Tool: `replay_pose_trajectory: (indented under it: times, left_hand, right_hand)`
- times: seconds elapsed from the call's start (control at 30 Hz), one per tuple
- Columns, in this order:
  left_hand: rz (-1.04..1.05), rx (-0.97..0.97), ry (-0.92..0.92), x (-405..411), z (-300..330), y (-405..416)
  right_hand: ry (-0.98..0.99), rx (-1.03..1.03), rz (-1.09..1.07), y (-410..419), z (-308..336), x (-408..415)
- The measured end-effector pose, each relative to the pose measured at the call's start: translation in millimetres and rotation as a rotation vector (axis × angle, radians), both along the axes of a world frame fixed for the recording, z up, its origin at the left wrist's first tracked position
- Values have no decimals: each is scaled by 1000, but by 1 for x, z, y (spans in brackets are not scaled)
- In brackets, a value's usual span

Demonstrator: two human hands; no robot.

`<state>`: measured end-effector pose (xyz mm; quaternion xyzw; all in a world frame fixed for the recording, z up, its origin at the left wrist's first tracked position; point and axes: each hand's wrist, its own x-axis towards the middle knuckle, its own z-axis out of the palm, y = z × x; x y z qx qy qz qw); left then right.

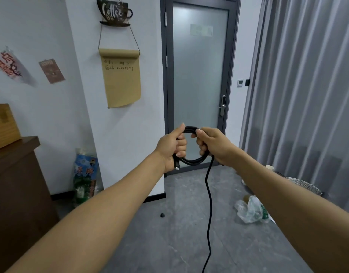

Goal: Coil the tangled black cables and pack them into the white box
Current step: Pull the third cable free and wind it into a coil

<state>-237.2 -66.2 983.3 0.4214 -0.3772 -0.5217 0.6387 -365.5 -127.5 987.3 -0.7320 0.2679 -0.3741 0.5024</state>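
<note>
At arm's length before a frosted-glass door (199, 75): left hand (170, 147), fingers curled around a smooth round black rubber-sheathed cable (191, 160); right hand (211, 143), gripping the coil's opposite side. Several loops formed; long tail hangs floorward, uncoiled. White box not visible; packing outstanding.

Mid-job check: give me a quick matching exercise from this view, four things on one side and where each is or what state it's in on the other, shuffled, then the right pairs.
Things:
1. black cable
2. left hand
3. kraft paper roll
4. clear plastic bag

Places or states:
A. lying on the floor at right
B. hanging on the white wall
C. partly coiled, one end trailing down out of view
D. gripping the coil's left side, opposite the right hand

Pairs: 1-C, 2-D, 3-B, 4-A
</note>
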Motion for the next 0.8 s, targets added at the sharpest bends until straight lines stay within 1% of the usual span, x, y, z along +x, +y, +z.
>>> replay_pose_trajectory:
  times: [0.07,0.17,0.23,0.33,0.43,0.5,0.57,0.63,0.67,0.73,0.8]
  left_hand:
    - [64,11,-36,4,-3,0]
    - [182,17,-13,22,-2,5]
    - [272,19,3,38,-2,8]
    - [390,26,64,59,-4,10]
    - [528,28,147,85,-1,11]
    - [622,48,148,104,2,14]
    - [689,75,110,116,1,17]
    - [733,82,10,117,-2,15]
    - [756,64,-82,115,-2,13]
    - [826,20,-377,110,-1,6]
    - [868,-8,-632,102,2,3]
  right_hand:
    - [51,24,23,-1,-6,1]
    - [160,58,25,-9,-22,-7]
    - [164,51,-8,-16,-32,-13]
    - [163,11,-75,-25,-36,-15]
    - [276,-74,-159,-31,-43,-19]
    - [246,-112,-232,-35,-49,-27]
    - [219,-191,-311,-36,-46,-27]
    - [223,-303,-412,-36,-39,-17]
    - [263,-373,-454,-36,-36,-10]
    - [468,-554,-507,-30,-28,6]
    - [699,-759,-493,-20,-21,23]
